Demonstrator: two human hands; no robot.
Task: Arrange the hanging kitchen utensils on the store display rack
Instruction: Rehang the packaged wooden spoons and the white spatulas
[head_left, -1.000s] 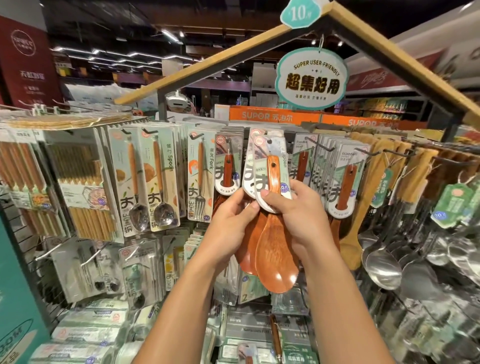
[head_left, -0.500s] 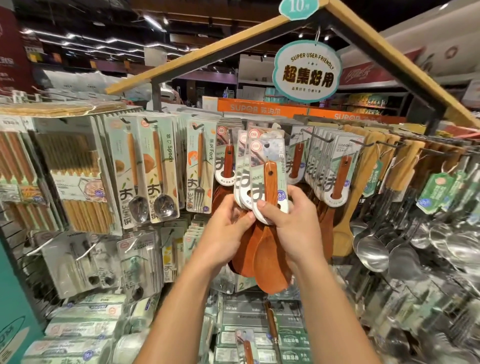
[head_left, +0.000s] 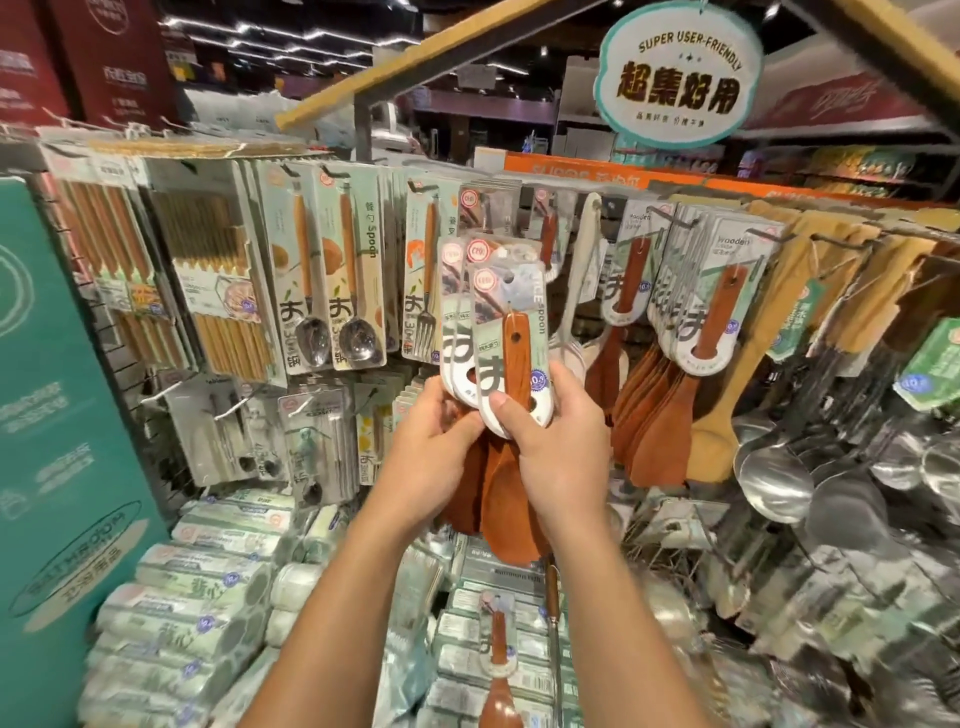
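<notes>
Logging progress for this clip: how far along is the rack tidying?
Midway, apparently. Done: the carded forks and wooden spatulas hang in rows. In hand: left hand and right hand grip a bunch of carded rice spoons. Left: hooking these; one spoon lies below.

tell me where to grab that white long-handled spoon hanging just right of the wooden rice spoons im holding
Judging by its pose, grip the white spoon mid-handle, coming from the front. The handle hangs nearly upright and bare there, while its bowl sits low behind the right hand and the carded wooden rice spoons. Lift to clear the hook.
</notes>
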